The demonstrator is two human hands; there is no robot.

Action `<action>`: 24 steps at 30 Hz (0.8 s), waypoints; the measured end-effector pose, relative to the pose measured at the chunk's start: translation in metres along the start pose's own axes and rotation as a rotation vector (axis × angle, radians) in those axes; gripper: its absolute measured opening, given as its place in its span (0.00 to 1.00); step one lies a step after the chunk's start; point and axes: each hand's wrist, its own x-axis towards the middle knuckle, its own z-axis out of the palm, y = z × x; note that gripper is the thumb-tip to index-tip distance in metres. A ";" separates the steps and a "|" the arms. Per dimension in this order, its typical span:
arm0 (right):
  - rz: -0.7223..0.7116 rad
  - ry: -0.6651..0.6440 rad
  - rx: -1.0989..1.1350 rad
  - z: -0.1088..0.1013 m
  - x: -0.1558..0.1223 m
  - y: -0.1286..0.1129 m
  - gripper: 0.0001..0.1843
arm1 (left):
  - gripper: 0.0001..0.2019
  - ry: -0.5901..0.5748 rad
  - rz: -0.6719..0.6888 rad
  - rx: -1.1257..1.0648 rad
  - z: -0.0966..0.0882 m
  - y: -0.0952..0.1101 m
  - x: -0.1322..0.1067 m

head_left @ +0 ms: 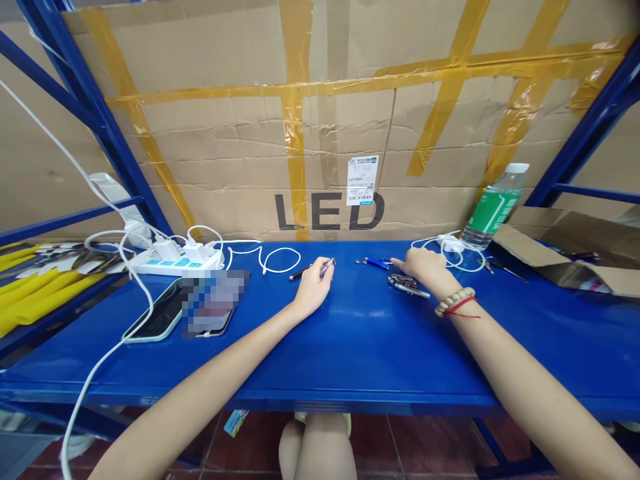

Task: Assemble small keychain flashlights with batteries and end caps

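My left hand [314,288] is closed around a pen [299,273]; its dark end sticks out to the left, and a silvery part shows by the fingertips. Part of it is hidden by my fingers. On the right, my right hand [425,268] reaches over the table with the index finger stretched out. That fingertip is at the right end of a blue pen [376,263]. A small dark round piece [357,262] lies just left of this pen. Beneath my right hand is a small heap of silver and black pen-like parts [407,285].
Two phones [157,313] lie on the blue table [350,360] at left, before a white power strip [175,265] with plugs and loose cables. A water bottle [495,210] and an open cardboard box [575,253] stand at right. Taped cardboard [225,153] forms the back.
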 end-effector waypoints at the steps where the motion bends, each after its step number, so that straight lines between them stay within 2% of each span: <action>1: 0.024 -0.056 -0.016 -0.002 -0.001 -0.001 0.26 | 0.06 0.004 0.003 0.002 0.000 0.000 0.000; 3: 0.069 -0.189 -0.037 -0.006 -0.004 -0.005 0.30 | 0.06 0.016 0.011 0.004 0.000 0.001 0.000; 6: 0.008 -0.258 -0.025 -0.011 -0.009 -0.009 0.31 | 0.05 0.032 0.019 0.004 0.000 0.002 0.000; 10: -0.106 -0.279 0.045 -0.014 -0.017 -0.013 0.21 | 0.06 0.026 0.020 0.019 0.000 0.003 0.000; 14: -0.140 -0.281 0.088 -0.011 -0.018 -0.014 0.13 | 0.06 0.014 0.022 0.017 0.000 0.001 -0.001; 18: -0.144 -0.242 0.110 -0.006 -0.016 -0.014 0.10 | 0.06 0.014 0.017 0.006 0.000 0.002 -0.001; 24: -0.193 -0.010 0.032 0.001 -0.011 -0.013 0.09 | 0.04 0.023 -0.005 -0.025 -0.002 0.005 -0.002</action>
